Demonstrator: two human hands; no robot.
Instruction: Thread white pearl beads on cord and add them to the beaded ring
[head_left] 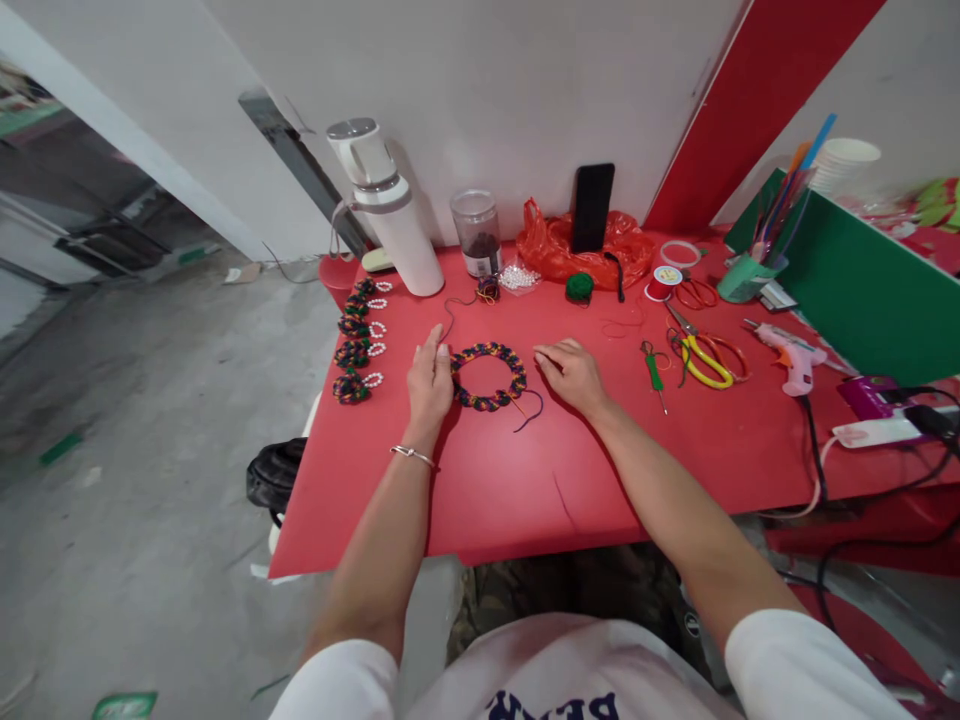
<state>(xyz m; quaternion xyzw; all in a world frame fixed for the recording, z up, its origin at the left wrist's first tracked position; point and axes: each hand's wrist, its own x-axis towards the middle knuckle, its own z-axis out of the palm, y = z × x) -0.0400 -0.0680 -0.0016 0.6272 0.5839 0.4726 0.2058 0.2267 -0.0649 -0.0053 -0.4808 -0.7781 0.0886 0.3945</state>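
Note:
A crocheted ring of multicoloured yarn (520, 378) lies flat on the red table, with a dark loose yarn tail at its lower right. My left hand (430, 385) rests on edge at the ring's left side, fingers stretched out, holding nothing; its thumb is by the ring. To the right of the ring, apart from it, my right hand (574, 374) lies on the table with fingers curled in and nothing seen in them. From beside my left hand a dark strand runs up to a small multicoloured yarn ball (488, 290).
Several yarn pieces with white bead loops (351, 387) line the left edge. Behind stand a white thermos (409, 240), a clear jar (478, 235) and a phone (592, 207). On the right lie a green-handled hook (654, 372), yellow-handled scissors (705, 362) and a pink glue gun (796, 360).

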